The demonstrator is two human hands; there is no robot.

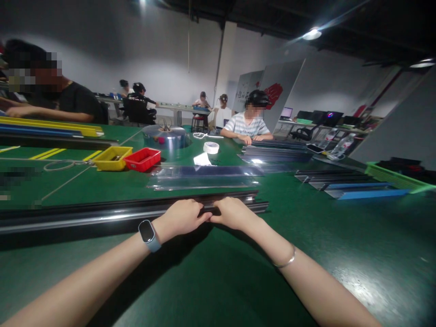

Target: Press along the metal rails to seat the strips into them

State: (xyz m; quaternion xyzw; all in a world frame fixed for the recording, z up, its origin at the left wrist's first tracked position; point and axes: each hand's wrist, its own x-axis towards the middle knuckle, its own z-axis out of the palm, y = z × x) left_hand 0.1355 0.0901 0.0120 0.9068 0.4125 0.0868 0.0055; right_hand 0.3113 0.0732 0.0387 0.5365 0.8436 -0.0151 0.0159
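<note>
A long black plastic profile strip (112, 215) lies across the green table (218, 281) from the left edge to just right of the middle. Near its right end my left hand (182, 219), with a smartwatch on the wrist, is closed over it. My right hand (233, 214), with a bangle on the wrist, grips the same strip close by. The thumbs nearly meet at its near edge, while most fingertips are hidden behind it. Just beyond lie clear plastic strips (207, 182).
Past the strips are a yellow bin (112, 159), a red bin (143, 159), a tape roll (211, 147) and a coil of clear film (166, 137). Black and blue strips (361, 188) and a green basket (395, 177) sit right. Co-workers sit across and at left.
</note>
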